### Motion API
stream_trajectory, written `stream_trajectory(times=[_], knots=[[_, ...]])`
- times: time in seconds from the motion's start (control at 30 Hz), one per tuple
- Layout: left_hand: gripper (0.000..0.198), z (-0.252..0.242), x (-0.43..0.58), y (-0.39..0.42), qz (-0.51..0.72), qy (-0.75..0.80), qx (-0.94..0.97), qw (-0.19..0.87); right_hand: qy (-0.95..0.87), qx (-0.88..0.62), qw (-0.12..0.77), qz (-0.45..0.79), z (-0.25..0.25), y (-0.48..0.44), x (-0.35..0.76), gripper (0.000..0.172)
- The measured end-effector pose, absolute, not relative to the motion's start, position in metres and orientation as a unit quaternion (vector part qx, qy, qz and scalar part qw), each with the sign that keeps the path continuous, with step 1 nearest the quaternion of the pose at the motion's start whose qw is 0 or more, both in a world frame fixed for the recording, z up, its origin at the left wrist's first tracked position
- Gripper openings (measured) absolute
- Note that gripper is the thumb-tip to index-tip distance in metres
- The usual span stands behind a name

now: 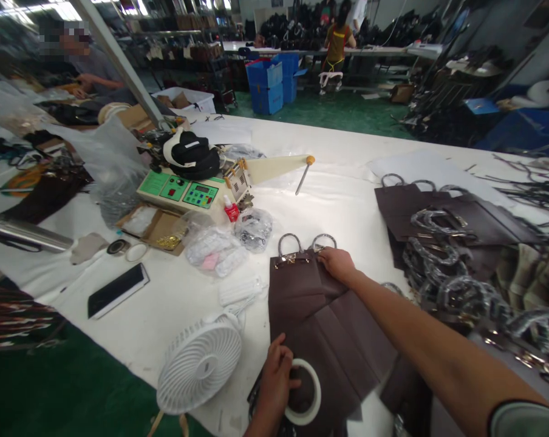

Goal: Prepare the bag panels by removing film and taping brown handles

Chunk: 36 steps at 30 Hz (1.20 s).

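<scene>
Dark brown leather bag pieces [297, 291] lie flat and overlapping on the white table in front of me. Two plastic-wrapped loop handles, including a left handle [289, 238], stand up from their top edges, with metal hardware below. My right hand [338, 265] reaches across and has its fingers closed on the top edge of the right-hand piece, beside the base of its handle; the fingertips are partly hidden. Near the bottom, my left hand [277, 373] holds a roll of white tape [317, 397], its thumb across the ring's rim, over the brown leather.
A white fan [201, 364] and a phone [118, 291] are at left. Behind them stand a machine with green panels [178, 191], bagged parts [217, 249] and a red-labelled bottle [231, 209]. More brown bag pieces [406, 206] with wrapped handles pile up at right. A co-worker [92, 67] sits far left.
</scene>
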<state>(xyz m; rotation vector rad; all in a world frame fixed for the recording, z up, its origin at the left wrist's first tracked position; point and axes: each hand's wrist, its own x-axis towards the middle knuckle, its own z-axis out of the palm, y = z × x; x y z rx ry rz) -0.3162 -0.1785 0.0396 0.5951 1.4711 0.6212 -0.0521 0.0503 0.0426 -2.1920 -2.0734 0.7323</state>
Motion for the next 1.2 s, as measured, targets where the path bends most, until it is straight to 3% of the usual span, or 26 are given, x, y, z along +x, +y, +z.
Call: stream_trajectory(times=[0.17,0.3,0.4,0.57,0.67,0.73,0.83,0.93,1.07,1.2], knots=[[0.046,0.041,-0.317,-0.181,0.272,0.649,0.259,0.661,-0.685,-0.683,0.026,0.251,0.049,0.049,-0.044,0.02],[0.047,0.04,-0.319,-0.18,0.274,0.646,0.257,0.664,-0.6,-0.761,0.076,0.235,0.048,0.028,-0.061,0.043],[0.048,0.04,-0.319,-0.179,0.273,0.646,0.261,0.664,-0.525,-0.805,0.116,0.251,0.044,0.01,-0.086,0.05],[0.042,0.04,-0.315,-0.175,0.266,0.649,0.326,0.634,-0.485,-0.811,0.166,0.281,0.054,-0.007,-0.115,0.036],[0.05,0.044,-0.313,-0.169,0.231,0.649,0.363,0.627,-0.46,-0.811,0.256,0.254,0.068,-0.048,-0.1,0.041],[0.042,0.047,-0.313,-0.163,0.21,0.648,0.383,0.624,-0.403,-0.802,0.354,0.263,0.069,-0.106,-0.085,0.038],[0.027,0.05,-0.315,-0.156,0.204,0.648,0.415,0.606,-0.176,-0.812,0.403,0.383,0.05,-0.213,-0.074,0.044],[0.029,0.051,-0.317,-0.153,0.214,0.645,0.444,0.585,0.025,-0.782,0.45,0.43,0.024,-0.283,-0.078,0.058],[0.033,0.052,-0.315,-0.157,0.224,0.636,0.455,0.581,0.108,-0.695,0.511,0.494,0.023,-0.277,-0.086,0.059],[0.035,0.062,-0.317,-0.167,0.226,0.634,0.447,0.589,0.075,-0.634,0.583,0.502,0.068,-0.243,-0.085,0.06]])
